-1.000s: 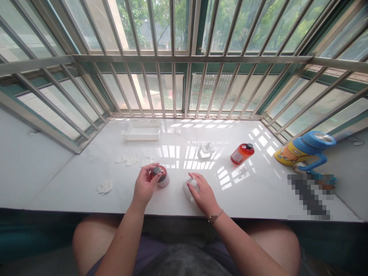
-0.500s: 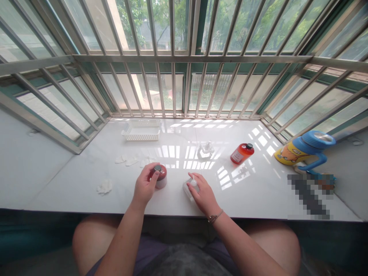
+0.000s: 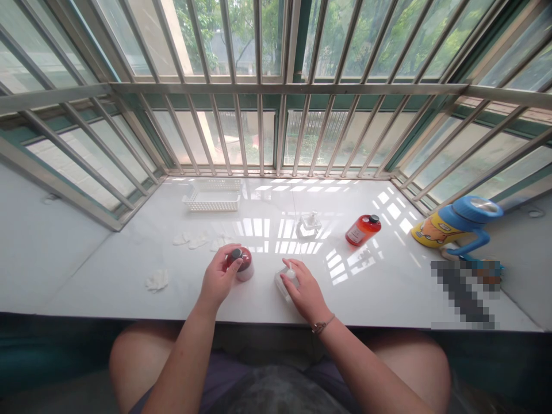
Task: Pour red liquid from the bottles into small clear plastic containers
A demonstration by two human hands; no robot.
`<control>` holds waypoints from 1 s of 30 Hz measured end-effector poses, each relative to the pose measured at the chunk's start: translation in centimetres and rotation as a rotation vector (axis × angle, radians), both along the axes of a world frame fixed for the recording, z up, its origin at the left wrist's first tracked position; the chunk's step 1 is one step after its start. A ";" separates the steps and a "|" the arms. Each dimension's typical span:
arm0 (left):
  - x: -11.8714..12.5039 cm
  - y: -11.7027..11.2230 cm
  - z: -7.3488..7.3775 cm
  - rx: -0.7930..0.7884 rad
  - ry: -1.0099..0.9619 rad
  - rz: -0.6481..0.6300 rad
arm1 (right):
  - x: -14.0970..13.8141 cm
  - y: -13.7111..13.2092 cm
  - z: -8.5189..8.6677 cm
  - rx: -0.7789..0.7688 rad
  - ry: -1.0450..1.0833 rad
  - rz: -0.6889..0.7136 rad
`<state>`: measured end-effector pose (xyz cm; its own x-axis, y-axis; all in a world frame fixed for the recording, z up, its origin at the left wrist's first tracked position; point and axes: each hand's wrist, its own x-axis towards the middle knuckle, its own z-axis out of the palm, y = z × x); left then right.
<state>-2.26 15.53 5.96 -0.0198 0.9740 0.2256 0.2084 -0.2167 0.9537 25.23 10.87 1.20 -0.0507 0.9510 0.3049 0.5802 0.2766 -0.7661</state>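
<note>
My left hand [image 3: 219,276] is wrapped round a red bottle [image 3: 245,268] with a black cap and a pale label, standing on the white ledge. A short way to the right, my right hand [image 3: 304,290] rests over a clear pump bottle [image 3: 282,283], its fingers about the pump head. Part of that bottle is hidden under the hand. Beyond it stands a second clear pump bottle [image 3: 309,228]. Another red bottle [image 3: 361,232] with a black cap is farther right, its label towards me.
A white perforated basket [image 3: 213,205] sits at the back left. Crumpled white tissues [image 3: 156,280] lie on the left side, several more behind my left hand. On the right are a yellow and blue flask [image 3: 448,224] and a blurred-out object [image 3: 468,296]. Metal bars [image 3: 276,89] close off the window.
The red bottle in my left hand has shifted slightly to the right and tilted a little. My right hand and the pump bottle have stayed in place.
</note>
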 end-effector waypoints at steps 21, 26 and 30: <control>-0.3 0.3 -0.6 -0.030 0.013 0.030 | -0.2 0.2 0.4 0.021 -0.017 -0.008; -0.3 0.5 -0.8 -0.022 -0.036 0.026 | -0.2 0.2 0.4 0.014 -0.011 -0.013; 0.0 0.5 -0.8 -0.010 -0.086 0.028 | -0.1 0.1 0.3 0.007 0.005 -0.004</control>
<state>-2.21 16.04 5.18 -0.0654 0.9750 0.2123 0.1317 -0.2024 0.9704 25.13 11.02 1.52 -0.0456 0.9491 0.3117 0.5776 0.2796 -0.7670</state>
